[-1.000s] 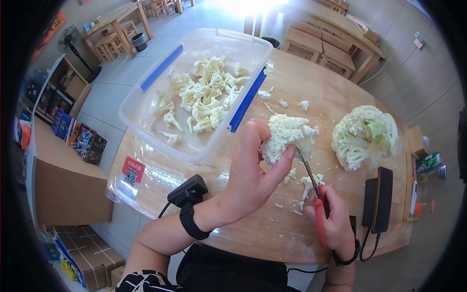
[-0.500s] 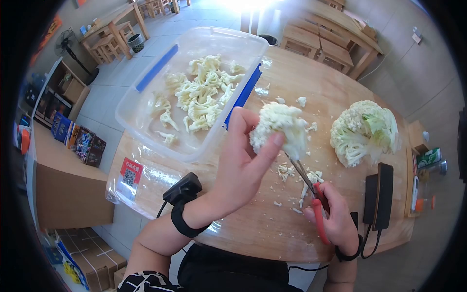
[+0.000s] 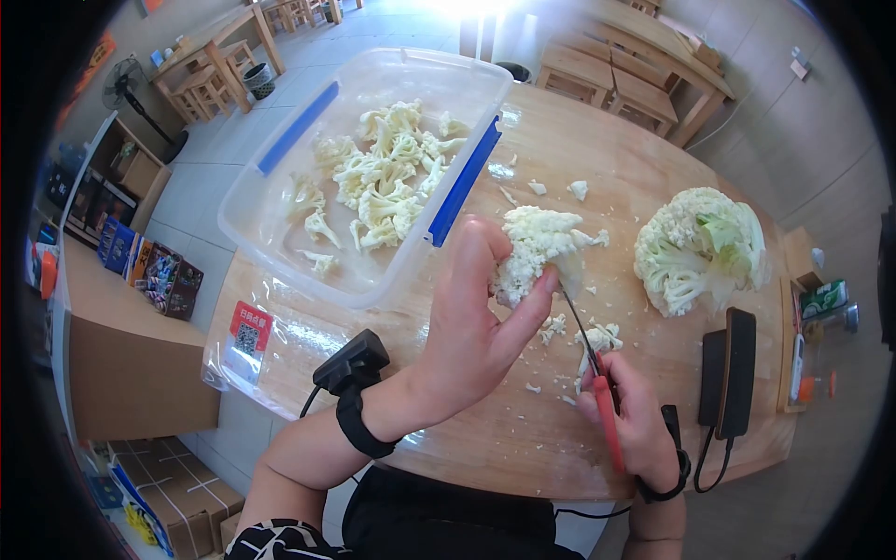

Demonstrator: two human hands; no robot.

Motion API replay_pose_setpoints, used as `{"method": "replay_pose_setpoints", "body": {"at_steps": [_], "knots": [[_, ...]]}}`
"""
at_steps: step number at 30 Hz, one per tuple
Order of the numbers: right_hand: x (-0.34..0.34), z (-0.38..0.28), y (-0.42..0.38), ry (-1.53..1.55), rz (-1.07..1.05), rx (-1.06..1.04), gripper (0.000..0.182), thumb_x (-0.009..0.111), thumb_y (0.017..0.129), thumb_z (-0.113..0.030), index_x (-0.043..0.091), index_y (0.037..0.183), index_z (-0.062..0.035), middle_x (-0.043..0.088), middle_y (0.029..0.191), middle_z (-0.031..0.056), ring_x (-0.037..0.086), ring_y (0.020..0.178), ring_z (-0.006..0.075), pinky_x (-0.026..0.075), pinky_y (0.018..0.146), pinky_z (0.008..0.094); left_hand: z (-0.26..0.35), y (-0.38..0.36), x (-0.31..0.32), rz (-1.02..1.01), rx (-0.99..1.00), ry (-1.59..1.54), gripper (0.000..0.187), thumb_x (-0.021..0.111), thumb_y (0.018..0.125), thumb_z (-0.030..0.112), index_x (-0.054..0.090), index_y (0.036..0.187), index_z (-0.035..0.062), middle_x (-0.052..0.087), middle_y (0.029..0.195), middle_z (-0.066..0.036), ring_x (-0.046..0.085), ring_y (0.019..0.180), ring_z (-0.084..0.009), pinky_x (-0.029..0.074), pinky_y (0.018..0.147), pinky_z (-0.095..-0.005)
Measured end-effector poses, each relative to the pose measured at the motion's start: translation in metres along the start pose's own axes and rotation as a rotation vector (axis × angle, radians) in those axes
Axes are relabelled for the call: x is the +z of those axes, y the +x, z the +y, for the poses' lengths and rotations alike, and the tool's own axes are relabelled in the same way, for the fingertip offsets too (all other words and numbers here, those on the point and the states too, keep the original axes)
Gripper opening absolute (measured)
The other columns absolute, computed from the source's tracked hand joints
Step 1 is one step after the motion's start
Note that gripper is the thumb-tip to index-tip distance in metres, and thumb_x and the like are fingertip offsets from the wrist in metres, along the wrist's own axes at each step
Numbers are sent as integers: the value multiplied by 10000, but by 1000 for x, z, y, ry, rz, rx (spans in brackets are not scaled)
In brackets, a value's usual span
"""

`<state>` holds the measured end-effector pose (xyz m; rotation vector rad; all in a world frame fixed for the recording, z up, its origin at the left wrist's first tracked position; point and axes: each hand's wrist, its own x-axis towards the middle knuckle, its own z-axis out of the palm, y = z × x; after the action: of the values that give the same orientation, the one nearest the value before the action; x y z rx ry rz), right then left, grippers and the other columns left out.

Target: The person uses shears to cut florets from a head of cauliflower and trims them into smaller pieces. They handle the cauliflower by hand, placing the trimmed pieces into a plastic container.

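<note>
Over the middle of the wooden table (image 3: pixel 504 448), my left hand (image 3: pixel 476 317) grips a cauliflower piece (image 3: pixel 541 238) between thumb and fingers. My right hand (image 3: pixel 630 411) is wrapped round the red handles of the scissors (image 3: pixel 607 411). Their blades point up and left, with the tips at the underside of the held piece, partly hidden by it. A larger cauliflower head (image 3: pixel 695 247) with pale green leaves rests at the right. Cut florets (image 3: pixel 383 177) lie inside the clear plastic box (image 3: pixel 373 297) with blue clips at the upper left. Small crumbs and scraps (image 3: pixel 602 338) lie below the held piece.
A black device (image 3: pixel 728 373) with a cable lies at the table's right, beside a wooden tray (image 3: pixel 789 373) holding a green packet. A red QR card (image 3: pixel 247 341) is at the left edge. Black devices are strapped at both wrists. Benches and a fan stand beyond.
The held cauliflower piece has turned in my left hand, which has shifted slightly right and down. The scissors have tilted more upright, and their blades look closer together.
</note>
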<state>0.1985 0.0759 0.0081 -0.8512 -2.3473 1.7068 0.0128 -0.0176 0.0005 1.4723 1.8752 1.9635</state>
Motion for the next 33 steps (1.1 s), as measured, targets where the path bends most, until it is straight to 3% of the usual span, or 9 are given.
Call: {"method": "replay_pose_setpoints", "body": {"at_steps": [12,14,16,18,20,22,26,28,33], "knots": [[-4,-17,-7,-240,38,2,245,663,780,-192,524,784,9,444,570,71,391,501,103,335,470,261,2,7,-2,-8,68,208,193,550,845,42,374,924,45,408,844,-36,409,755,-101,356,663,-213],[-29,-17,-14,-249,11,55,233,673,770,-179,525,767,1,455,573,50,391,507,88,340,472,250,7,11,-6,89,-378,-289,149,522,870,80,398,947,49,502,867,-36,489,729,-83,420,611,-211],[-36,-17,-13,-267,-22,98,223,682,760,-167,526,749,-8,467,576,29,390,513,73,346,473,238,2,16,-10,156,-287,-305,135,494,894,127,412,970,50,560,897,-42,548,714,-75,456,546,-211],[-28,-12,-13,174,325,-10,207,702,735,-130,527,765,-25,506,635,-3,430,557,50,371,493,222,11,18,-5,148,-424,-650,181,546,881,149,404,924,44,483,778,-8,494,638,-63,434,549,-192],[-7,-26,-7,338,312,-50,269,730,716,-127,513,845,-34,538,765,8,493,656,60,407,557,215,18,7,-1,-57,-460,-644,197,554,875,133,396,947,40,491,829,-19,505,697,-58,456,572,-202],[7,-17,-2,393,331,-339,420,767,685,-141,473,963,-29,535,882,27,515,759,73,429,636,216,26,-4,8,-405,-510,-703,225,572,859,101,389,972,37,496,906,-43,502,731,-52,456,572,-203],[-1,-4,0,374,208,-269,547,803,643,-157,443,1036,-35,527,967,39,526,835,95,446,722,236,32,-5,6,-474,-501,-815,335,617,818,40,397,1069,20,498,974,-45,504,871,-74,451,710,-210],[-4,0,2,592,104,-280,598,810,631,-163,429,1072,-32,532,999,46,532,891,110,448,777,262,32,-2,4,-549,-439,-756,360,623,809,25,401,1092,15,501,999,-47,501,918,-85,441,761,-221],[-2,-4,2,521,115,-232,559,767,658,-162,436,1087,-22,528,1016,36,520,936,109,431,808,269,39,-1,3,-564,-466,-763,390,627,794,-2,426,1128,5,510,1068,-59,500,1006,-105,419,861,-250]]}}
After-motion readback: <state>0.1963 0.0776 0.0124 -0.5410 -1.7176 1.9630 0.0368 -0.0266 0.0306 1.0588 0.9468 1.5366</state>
